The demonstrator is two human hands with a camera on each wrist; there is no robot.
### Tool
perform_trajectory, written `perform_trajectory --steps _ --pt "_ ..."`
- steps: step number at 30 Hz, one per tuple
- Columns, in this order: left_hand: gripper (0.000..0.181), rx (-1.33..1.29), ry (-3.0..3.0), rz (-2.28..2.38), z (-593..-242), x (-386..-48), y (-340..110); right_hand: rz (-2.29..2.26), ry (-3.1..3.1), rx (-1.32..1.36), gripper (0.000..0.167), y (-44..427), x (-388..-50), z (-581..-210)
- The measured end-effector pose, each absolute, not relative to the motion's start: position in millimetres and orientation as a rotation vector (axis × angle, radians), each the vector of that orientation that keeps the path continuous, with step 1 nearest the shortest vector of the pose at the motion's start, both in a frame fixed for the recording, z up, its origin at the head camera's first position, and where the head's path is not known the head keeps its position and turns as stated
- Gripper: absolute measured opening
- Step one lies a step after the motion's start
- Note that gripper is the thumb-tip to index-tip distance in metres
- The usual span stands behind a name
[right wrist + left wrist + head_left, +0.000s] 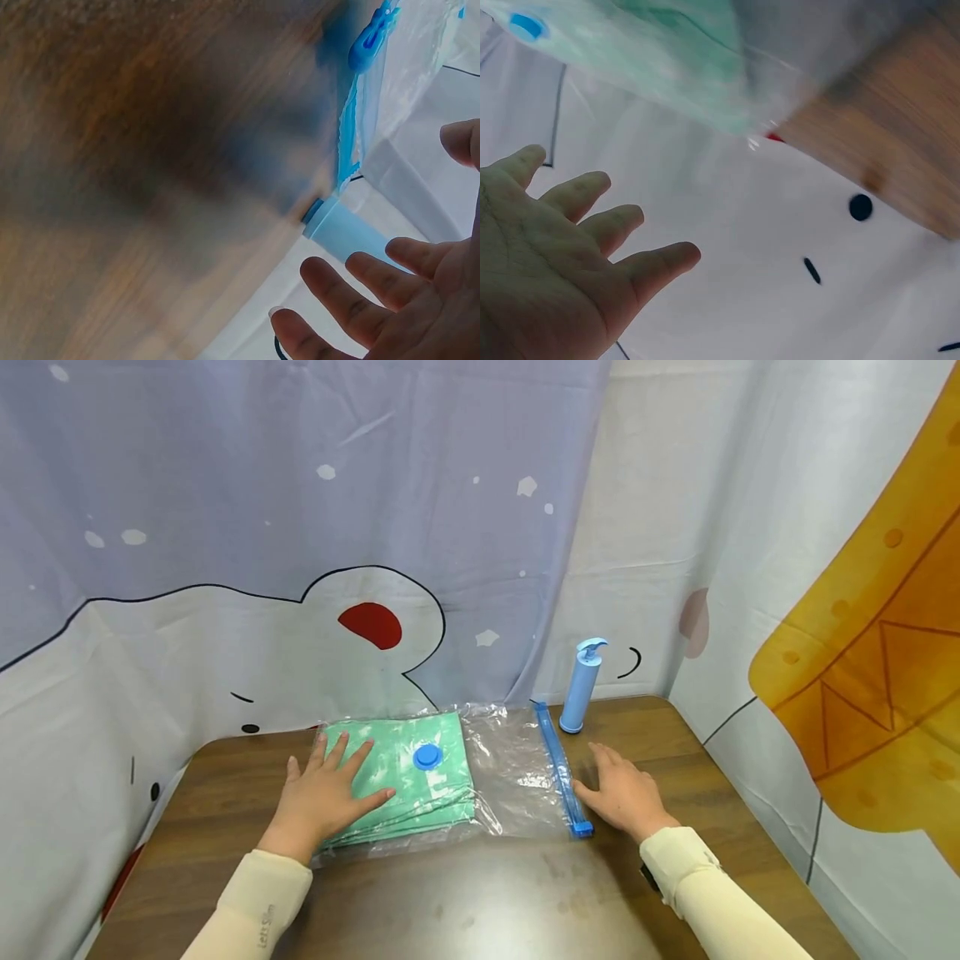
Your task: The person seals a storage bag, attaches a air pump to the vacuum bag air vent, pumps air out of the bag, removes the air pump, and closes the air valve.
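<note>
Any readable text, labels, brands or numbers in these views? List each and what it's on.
"Let's Slim": left sleeve, small and sideways, second word uncertain.
No readable text on the clear bag, its blue valve or the light-blue pump.
No numbers seen.

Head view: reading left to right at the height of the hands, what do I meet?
Left hand, blue valve, blue zip strip, right hand.
</note>
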State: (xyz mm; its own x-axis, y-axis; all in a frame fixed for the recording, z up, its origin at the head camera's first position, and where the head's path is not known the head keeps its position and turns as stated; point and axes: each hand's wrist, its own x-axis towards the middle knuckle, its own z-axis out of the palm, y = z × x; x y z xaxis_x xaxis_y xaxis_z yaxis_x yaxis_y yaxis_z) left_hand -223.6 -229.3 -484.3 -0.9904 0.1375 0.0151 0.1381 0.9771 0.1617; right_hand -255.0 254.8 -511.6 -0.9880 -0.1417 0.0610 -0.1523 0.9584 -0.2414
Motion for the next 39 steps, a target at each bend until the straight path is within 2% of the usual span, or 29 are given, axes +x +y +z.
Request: perform_trajectory --steps 8,22,39 --pt "0.105 -0.281 -3.132 -0.229 -490.3 -225.5 -206.9 0.404 -3.069 0.261 0.086 247.8 -248.8 -512.0" --pt "0.097 -0.572 -3.093 -0.202 -487.4 -225.7 -117.2 0.410 -3.148 0.224 0.087 249.5 -240.8 -506.9" --pt "0.100 -0.769 -3.104 0.097 -501.8 -219.4 -45.9 0.642 -3.198 0.232 0.087 246.0 -233.3 -505.2"
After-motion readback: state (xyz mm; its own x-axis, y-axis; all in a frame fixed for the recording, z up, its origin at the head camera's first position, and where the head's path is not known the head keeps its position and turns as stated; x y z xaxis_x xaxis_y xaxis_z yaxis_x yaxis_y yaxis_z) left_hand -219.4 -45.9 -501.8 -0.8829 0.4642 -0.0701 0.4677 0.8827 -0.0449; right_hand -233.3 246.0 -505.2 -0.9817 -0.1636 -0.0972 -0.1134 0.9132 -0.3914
